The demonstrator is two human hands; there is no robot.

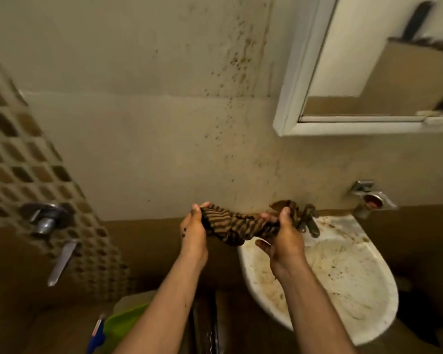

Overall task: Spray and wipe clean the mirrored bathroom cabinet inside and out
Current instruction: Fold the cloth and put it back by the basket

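A brown striped cloth (pixel 237 224) is stretched and twisted between both my hands, just left of the stained white sink (pixel 343 284). My left hand (pixel 193 229) grips one end of the cloth. My right hand (pixel 281 238) grips the other end, close to the sink tap (pixel 308 221). The mirrored cabinet (pixel 304 80) with its white frame hangs on the wall at the upper right, well above my hands, and its door looks closed. No spray bottle is in view.
The beige wall (pixel 164 111) carries brown splatter stains. A wall tap with a lever handle (pixel 49 221) sits on the mosaic tiles at the left. A chrome fitting (pixel 374 198) is right of the sink. A green container (pixel 123 323) and a blue object (pixel 96 338) lie at the bottom left.
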